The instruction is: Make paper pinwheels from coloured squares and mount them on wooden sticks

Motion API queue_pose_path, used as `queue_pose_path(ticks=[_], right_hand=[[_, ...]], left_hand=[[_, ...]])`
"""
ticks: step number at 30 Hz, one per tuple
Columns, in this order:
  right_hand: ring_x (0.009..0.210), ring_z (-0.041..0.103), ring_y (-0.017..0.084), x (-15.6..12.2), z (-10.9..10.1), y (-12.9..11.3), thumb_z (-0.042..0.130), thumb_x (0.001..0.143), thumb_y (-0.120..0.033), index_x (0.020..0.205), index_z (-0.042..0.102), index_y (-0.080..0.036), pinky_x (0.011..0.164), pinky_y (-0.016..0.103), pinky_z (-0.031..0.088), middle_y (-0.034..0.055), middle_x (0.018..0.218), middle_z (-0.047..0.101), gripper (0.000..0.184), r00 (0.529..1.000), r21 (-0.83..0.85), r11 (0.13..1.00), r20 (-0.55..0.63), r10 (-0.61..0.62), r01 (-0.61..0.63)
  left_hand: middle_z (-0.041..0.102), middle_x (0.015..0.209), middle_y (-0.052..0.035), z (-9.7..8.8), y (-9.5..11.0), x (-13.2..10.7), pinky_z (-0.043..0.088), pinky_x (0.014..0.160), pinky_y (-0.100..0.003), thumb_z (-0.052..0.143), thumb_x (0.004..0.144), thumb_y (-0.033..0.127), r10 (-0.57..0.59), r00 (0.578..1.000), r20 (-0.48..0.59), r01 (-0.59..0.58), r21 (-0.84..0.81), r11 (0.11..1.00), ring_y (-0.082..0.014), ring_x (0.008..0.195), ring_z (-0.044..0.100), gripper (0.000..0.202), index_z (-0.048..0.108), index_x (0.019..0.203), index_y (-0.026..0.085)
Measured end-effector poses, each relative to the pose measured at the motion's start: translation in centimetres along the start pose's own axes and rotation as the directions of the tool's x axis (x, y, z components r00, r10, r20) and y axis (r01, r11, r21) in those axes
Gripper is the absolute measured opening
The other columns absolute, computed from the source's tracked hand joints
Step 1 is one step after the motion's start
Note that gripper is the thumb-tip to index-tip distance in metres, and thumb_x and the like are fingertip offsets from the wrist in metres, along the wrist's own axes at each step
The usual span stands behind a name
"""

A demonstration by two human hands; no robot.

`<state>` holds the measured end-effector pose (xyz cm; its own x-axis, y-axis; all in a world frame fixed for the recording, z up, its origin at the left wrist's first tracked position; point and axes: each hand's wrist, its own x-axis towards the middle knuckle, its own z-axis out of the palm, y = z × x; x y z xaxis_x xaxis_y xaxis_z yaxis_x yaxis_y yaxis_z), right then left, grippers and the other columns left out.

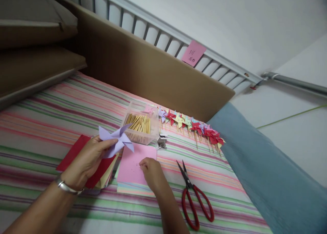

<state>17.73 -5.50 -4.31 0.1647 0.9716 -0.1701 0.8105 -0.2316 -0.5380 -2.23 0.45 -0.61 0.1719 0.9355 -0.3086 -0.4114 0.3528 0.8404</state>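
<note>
My left hand (88,159) pinches a folded purple paper pinwheel (118,138) and holds it above a stack of red paper (76,149). With its fingers curled together, my right hand (150,172) rests on a pink paper sheet (133,162) that tops a pile of coloured sheets; small dark specks lie by its fingertips. What the fingers hold, if anything, is too small to see. A clear plastic box of wooden sticks (140,124) stands just behind both hands.
Red-handled scissors (194,200) lie to the right of my right hand. A row of several finished pinwheels on sticks (194,126) lines the striped cloth (51,111). A small metal stapler (161,141), a cardboard panel (143,70) and a blue cloth (255,166) border the area.
</note>
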Motion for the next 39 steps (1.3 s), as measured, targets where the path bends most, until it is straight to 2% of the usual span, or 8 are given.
queue_pose_path(ticks=[4, 9, 15, 19, 23, 29, 35, 39], right_hand=[[0.070, 0.064, 0.015, -0.2, -0.3, 0.4, 0.054, 0.078, -0.006, 0.083, 0.074, -0.016, 0.062, 0.021, 0.042, 0.0050, 0.077, 0.072, 0.022, 0.999, 0.024, 1.000, 0.029, -0.017, 0.016], [0.073, 0.064, 0.016, 0.0, -0.5, 0.9, 0.054, 0.077, -0.005, 0.089, 0.073, -0.015, 0.065, 0.021, 0.043, 0.0052, 0.079, 0.072, 0.025, 1.000, 0.034, 0.999, 0.013, -0.012, 0.011], [0.074, 0.063, 0.016, 0.3, -0.2, 0.3, 0.054, 0.081, -0.010, 0.070, 0.072, -0.018, 0.069, 0.022, 0.041, 0.0028, 0.075, 0.072, 0.023, 0.999, 0.018, 0.999, 0.002, -0.033, 0.033], [0.075, 0.063, 0.017, 0.3, 0.8, -0.4, 0.059, 0.080, -0.014, 0.070, 0.070, -0.018, 0.068, 0.023, 0.041, 0.0041, 0.076, 0.071, 0.016, 0.999, -0.003, 1.000, -0.032, -0.011, 0.011], [0.075, 0.062, 0.016, 0.2, 1.5, -0.7, 0.058, 0.076, -0.007, 0.073, 0.071, -0.017, 0.068, 0.023, 0.041, 0.0056, 0.080, 0.069, 0.017, 0.999, -0.023, 1.000, -0.046, -0.010, 0.008], [0.073, 0.060, 0.017, -0.1, 1.7, -0.9, 0.054, 0.074, -0.001, 0.066, 0.067, -0.018, 0.066, 0.023, 0.040, 0.0050, 0.074, 0.066, 0.023, 0.997, -0.042, 0.997, -0.038, -0.063, 0.062], [0.076, 0.062, 0.015, -0.5, 1.7, -1.0, 0.052, 0.074, 0.004, 0.087, 0.069, -0.017, 0.065, 0.020, 0.043, 0.0046, 0.085, 0.066, 0.029, 0.995, -0.008, 0.996, -0.012, -0.094, 0.094], [0.077, 0.062, 0.015, -0.5, 1.4, -0.9, 0.053, 0.074, 0.003, 0.087, 0.069, -0.017, 0.068, 0.021, 0.043, 0.0052, 0.085, 0.065, 0.028, 0.995, -0.003, 0.995, -0.003, -0.097, 0.097]], left_hand=[[0.071, 0.068, -0.0041, -0.1, 0.0, -0.2, 0.049, 0.057, -0.025, 0.078, 0.062, 0.026, -0.039, 0.999, 0.016, 0.039, -0.005, 0.999, -0.0168, 0.061, 0.062, 0.018, 0.069, 0.072, 0.014], [0.069, 0.068, -0.0029, -0.4, -0.4, 0.0, 0.049, 0.063, -0.025, 0.077, 0.064, 0.025, -0.009, 0.999, 0.038, 0.008, 0.026, 1.000, -0.0162, 0.063, 0.061, 0.016, 0.068, 0.072, 0.015], [0.068, 0.067, -0.0018, -0.2, -0.5, 0.2, 0.049, 0.063, -0.026, 0.076, 0.065, 0.026, -0.008, 0.999, 0.045, 0.007, 0.034, 0.999, -0.0156, 0.061, 0.059, 0.015, 0.067, 0.071, 0.016], [0.068, 0.066, -0.0024, -0.1, -0.2, -0.2, 0.049, 0.060, -0.026, 0.077, 0.064, 0.026, -0.008, 0.999, 0.037, 0.007, 0.035, 0.999, -0.0165, 0.060, 0.061, 0.016, 0.066, 0.069, 0.016], [0.071, 0.066, -0.0058, -0.1, 0.0, -0.3, 0.049, 0.055, -0.027, 0.077, 0.062, 0.028, -0.042, 0.999, 0.024, 0.040, 0.047, 0.998, -0.0194, 0.059, 0.063, 0.019, 0.068, 0.071, 0.015], [0.073, 0.070, -0.0066, -0.2, -0.2, 0.0, 0.051, 0.061, -0.028, 0.079, 0.060, 0.025, -0.015, 1.000, 0.018, 0.014, 0.045, 0.999, -0.0198, 0.063, 0.066, 0.020, 0.070, 0.073, 0.014], [0.072, 0.067, -0.0052, 0.2, -0.1, -0.2, 0.050, 0.058, -0.025, 0.080, 0.059, 0.023, -0.047, 0.999, -0.001, 0.047, 0.035, 0.998, -0.0178, 0.060, 0.064, 0.018, 0.069, 0.070, 0.014], [0.071, 0.063, -0.0025, 0.4, -0.1, -0.3, 0.047, 0.055, -0.023, 0.079, 0.059, 0.021, -0.061, 0.998, 0.012, 0.061, 0.001, 0.998, -0.0153, 0.058, 0.062, 0.015, 0.068, 0.067, 0.015]])
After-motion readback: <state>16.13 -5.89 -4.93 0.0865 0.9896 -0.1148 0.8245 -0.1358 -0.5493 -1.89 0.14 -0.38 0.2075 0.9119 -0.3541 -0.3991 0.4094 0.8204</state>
